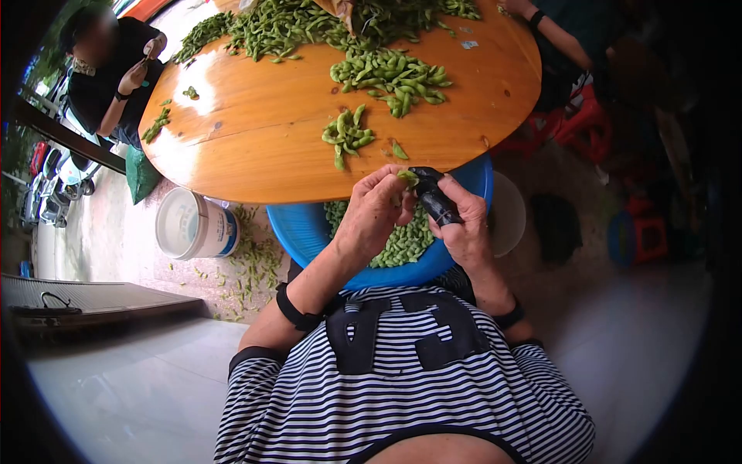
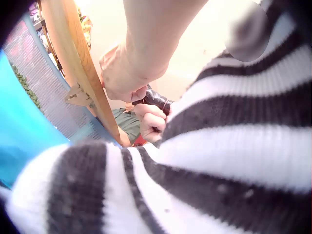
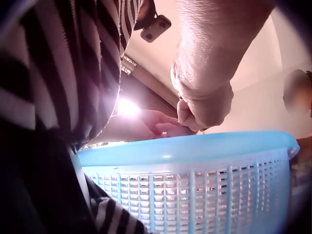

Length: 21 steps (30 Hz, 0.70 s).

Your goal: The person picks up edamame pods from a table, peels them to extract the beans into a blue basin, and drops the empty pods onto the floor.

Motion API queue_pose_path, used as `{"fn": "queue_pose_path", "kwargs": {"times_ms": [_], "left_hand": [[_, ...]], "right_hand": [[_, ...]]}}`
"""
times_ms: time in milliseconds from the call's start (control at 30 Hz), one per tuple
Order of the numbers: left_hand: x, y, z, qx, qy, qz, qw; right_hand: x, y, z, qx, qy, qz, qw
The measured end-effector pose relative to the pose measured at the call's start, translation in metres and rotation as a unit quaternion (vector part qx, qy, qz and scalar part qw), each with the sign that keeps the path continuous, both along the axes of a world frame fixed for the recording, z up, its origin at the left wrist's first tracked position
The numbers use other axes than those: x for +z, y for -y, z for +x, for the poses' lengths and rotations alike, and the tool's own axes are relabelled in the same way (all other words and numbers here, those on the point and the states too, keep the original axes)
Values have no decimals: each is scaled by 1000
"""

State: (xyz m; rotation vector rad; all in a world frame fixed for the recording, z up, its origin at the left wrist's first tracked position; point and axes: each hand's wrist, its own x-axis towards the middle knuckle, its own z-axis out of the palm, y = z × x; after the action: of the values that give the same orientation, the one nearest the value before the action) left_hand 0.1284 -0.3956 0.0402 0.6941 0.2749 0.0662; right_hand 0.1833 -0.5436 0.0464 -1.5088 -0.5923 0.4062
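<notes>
Above the blue basket (image 1: 305, 232), the two hands meet near the table's front edge. The left hand (image 1: 373, 207) pinches a green pod (image 1: 408, 179) between thumb and fingers. Black coverings (image 1: 437, 203) wrap fingers of the right hand (image 1: 465, 226), whose fingers are curled beside that pod; whether they grip it is hidden. Shelled green beans (image 1: 403, 246) lie in the basket under the hands. In the left wrist view the left hand (image 2: 124, 73) touches the black-covered fingers. The right hand (image 3: 202, 107) shows above the basket rim (image 3: 190, 148) in the right wrist view.
Pods lie in piles on the wooden table (image 1: 255, 147), with a small pile (image 1: 348, 136) nearest the hands. A white bucket (image 1: 179, 224) and scattered pods (image 1: 251, 267) are on the floor at left. Other people sit at the table's left and right.
</notes>
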Motion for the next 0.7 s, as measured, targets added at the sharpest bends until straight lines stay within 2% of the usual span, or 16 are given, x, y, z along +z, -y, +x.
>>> {"fn": "queue_pose_path", "kwargs": {"times_ms": [100, 167, 200, 233, 267, 300, 333, 367, 400, 433, 467, 500, 567, 600, 667, 700], "left_hand": [[-13, -1, 0, 13, -3, 6, 1000], [-19, -6, -1, -48, 20, 79, 996], [-18, -13, -5, -91, 66, 156, 981], [-17, -14, -7, -89, 67, 156, 981], [-16, -13, -10, -83, 99, 309, 942], [-12, -13, -13, -74, 128, 454, 879], [6, -21, -20, -136, 121, 589, 787], [12, -30, -24, -136, 123, 589, 787], [17, -38, -25, -134, 114, 584, 793], [19, -46, -25, -132, 105, 578, 798], [15, -53, -22, -73, 61, 553, 828], [15, -64, -14, 14, 85, 653, 752], [21, -79, 7, 96, 70, 753, 647], [15, -86, 19, 96, 69, 754, 646], [-5, -97, 39, 54, 76, 881, 463], [-2, -92, 40, 54, 78, 881, 463]], "right_hand": [[0, 0, 1, 3, 12, -20, 1000], [-5, 5, 4, 21, -121, 61, 990], [-4, 8, 5, 30, -152, 119, 981], [-9, 16, 10, 42, -130, 173, 975], [-6, 28, 16, 22, -116, 178, 977], [-1, 42, 22, 2, -102, 182, 978], [3, 59, 30, -78, -71, 133, 986], [5, 79, 40, -158, -39, 82, 983], [-9, 110, 60, -240, 132, -91, 957], [-22, 130, 74, -306, 296, -258, 867], [-9, 132, 71, -323, 262, -364, 833], [4, 134, 68, -336, 225, -464, 788], [-4, 143, 70, -336, 244, -436, 798], [-1, 139, 67, -319, 227, -418, 820], [-7, 134, 65, -303, 249, -381, 837], [-3, 124, 62, -294, 237, -373, 848]]}}
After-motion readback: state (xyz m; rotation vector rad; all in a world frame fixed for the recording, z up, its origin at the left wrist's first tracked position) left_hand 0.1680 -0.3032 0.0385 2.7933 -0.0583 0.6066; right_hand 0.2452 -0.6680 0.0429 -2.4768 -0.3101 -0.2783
